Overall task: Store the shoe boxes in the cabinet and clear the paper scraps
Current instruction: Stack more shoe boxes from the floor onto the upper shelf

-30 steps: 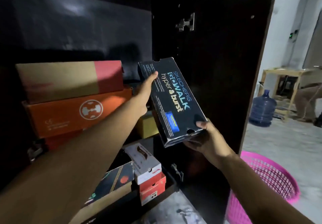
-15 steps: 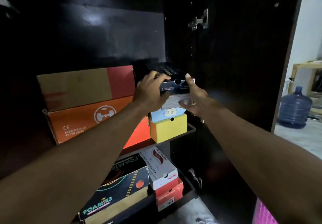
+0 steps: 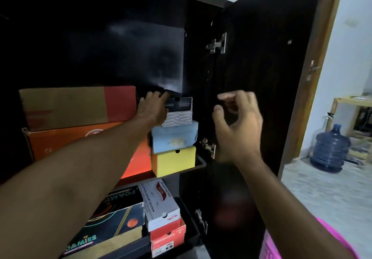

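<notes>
A: Where is the black box (image 3: 179, 104) at this moment?

B: It sits in the cabinet (image 3: 128, 43), on the upper shelf (image 3: 198, 165), at the top of a stack. Under it is a white box (image 3: 177, 119) with a wavy pattern, then a blue box (image 3: 174, 139), then a yellow box (image 3: 173, 161) at the bottom.

A: And the hands?

B: The left hand (image 3: 153, 109) is at the left end of the black box. Its fingers lie over the top edge of the box and touch it, but I cannot tell if they really grip it. The right hand (image 3: 236, 120) is in the air, right of the stack and in front of the open door (image 3: 261, 77). Its fingers are loosely bent and hold nothing.

A: What is left of the stack?

B: Two big boxes, one on the other. The upper is a brown box (image 3: 78, 107) with a red end, the lower is an orange box (image 3: 66, 143). The left arm crosses in front of them.

A: And the lower shelf?

B: A dark box (image 3: 112, 226) with the letters "FOAMIES" partly visible, and beside it a white and red box (image 3: 161, 204) lying on a red box (image 3: 168, 238).

A: Anything outside the cabinet?

B: On the floor (image 3: 326, 198) at right stands a blue water jug (image 3: 330, 150), near a wooden table (image 3: 350, 105). A pink basket (image 3: 267, 244) shows at the bottom edge, beside the right arm.
</notes>
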Action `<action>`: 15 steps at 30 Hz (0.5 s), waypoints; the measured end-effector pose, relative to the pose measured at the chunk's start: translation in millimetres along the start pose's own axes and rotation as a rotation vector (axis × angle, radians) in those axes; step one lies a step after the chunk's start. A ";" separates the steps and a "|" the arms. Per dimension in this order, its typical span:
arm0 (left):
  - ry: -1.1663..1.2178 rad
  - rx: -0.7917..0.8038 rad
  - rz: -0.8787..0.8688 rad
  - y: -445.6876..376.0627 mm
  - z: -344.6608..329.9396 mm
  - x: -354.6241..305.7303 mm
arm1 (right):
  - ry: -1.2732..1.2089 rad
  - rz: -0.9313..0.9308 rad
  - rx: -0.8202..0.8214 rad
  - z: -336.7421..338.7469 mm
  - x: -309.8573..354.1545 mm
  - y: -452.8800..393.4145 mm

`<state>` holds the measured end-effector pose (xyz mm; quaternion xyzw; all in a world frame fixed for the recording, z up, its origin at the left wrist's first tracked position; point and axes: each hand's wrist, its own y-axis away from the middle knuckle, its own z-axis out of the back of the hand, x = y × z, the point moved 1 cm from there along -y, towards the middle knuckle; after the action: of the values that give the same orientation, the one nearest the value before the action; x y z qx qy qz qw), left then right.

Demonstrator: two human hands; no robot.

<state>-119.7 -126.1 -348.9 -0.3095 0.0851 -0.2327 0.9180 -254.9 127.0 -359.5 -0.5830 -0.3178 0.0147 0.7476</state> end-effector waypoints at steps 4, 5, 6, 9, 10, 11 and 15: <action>-0.072 0.043 0.036 -11.0 -3.6 -0.1 | 0.164 0.201 -0.351 51.1 -3.9 -30.8; -0.082 0.052 0.042 -13.4 -4.2 -2.1 | 0.189 0.197 -0.413 60.0 -8.9 -39.1; -0.087 0.061 0.052 -15.0 -4.1 -3.4 | 0.205 0.167 -0.453 66.3 -13.8 -47.6; -0.114 0.114 0.072 -17.3 -8.2 -9.2 | 0.185 -0.001 -0.394 78.2 -35.6 -74.3; -0.123 0.131 0.078 -17.0 -10.4 -10.7 | 0.138 -0.045 -0.312 79.1 -41.7 -82.1; -0.129 0.142 0.082 -16.5 -12.4 -12.0 | 0.072 -0.078 -0.218 78.7 -47.1 -88.9; -0.155 0.179 0.082 -20.5 -13.5 -17.5 | -0.050 -0.140 -0.103 79.7 -58.5 -106.4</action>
<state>-146.8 -139.2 -346.9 -0.2398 0.0057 -0.1769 0.9546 -377.8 138.7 -283.1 -0.5964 -0.3767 -0.0391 0.7077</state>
